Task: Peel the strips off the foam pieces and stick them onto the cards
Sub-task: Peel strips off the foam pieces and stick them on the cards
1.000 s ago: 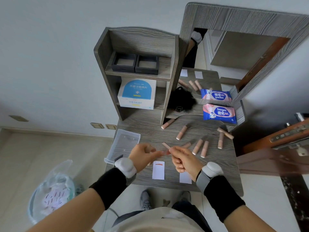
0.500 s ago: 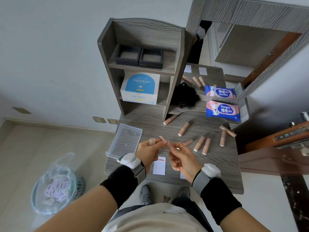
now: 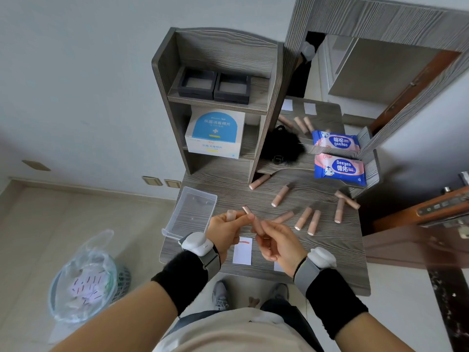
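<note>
Far left on the floor, a bin (image 3: 83, 283) lined with a clear bag holds white scraps with red strips. A clear plastic tray (image 3: 193, 212) sits on the left edge of the table (image 3: 330, 250), just beside the left wrist.

The left hand (image 3: 225, 229) is raised over the table, fingers curled, pinching the upper part of a pink foam piece (image 3: 246, 210) at the fingertips. A pale stub also shows between its fingers; cannot tell whether that is another piece. The foam piece slants down to the right, off the table, held between both hands. The right hand (image 3: 276, 243) has its fingers curled round the lower end.

A white card (image 3: 243, 252) with one red strip at its top lies flat on the table between the two wrists, partly covered by the left hand. A second card (image 3: 278, 266) peeks out under the right hand, mostly hidden.

Right of the hands, loose foam pieces (image 3: 303, 218) lie scattered on the table, apart from both hands. Behind them a wipes pack (image 3: 340, 168) rests at the foot of a mirror (image 3: 380, 72). A shelf unit (image 3: 215, 47) stands at the back with a blue-white box (image 3: 215, 134) in it.
</note>
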